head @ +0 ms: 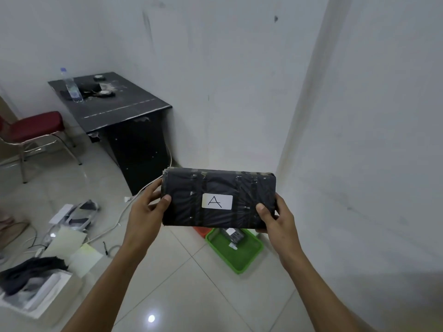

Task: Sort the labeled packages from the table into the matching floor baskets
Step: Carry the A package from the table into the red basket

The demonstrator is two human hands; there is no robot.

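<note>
- I hold a black pkg (219, 198) in front of me w/ both hands, lifted above the floor.
- My left hand (146, 209) grips its left end: thumb on the front face, fingers curled round the back.
- My right hand (276, 218) grips the right end the same way, thumb on front, near the bottom corner.
- Pkg is wrapped in black plastic w/ clear tape; white label (217, 201) in the middle of the front reads "A".
- Pkg sits roughly level, long side horizontal, label toward me.
- Green basket (249, 259) on the floor just below the pkg, beside the wall; a small dark pkg w/ white label (233, 234) lies in it.
- Orange basket (201, 231) behind the green one, mostly hidden by my pkg.
- Black tabletop (124, 106) in the far corner, well apart; water bottle (70, 86) stands on it.
- Red chair (33, 127) left of the tabletop.
- Papers + a white cable (124, 210) litter the floor at left.
</note>
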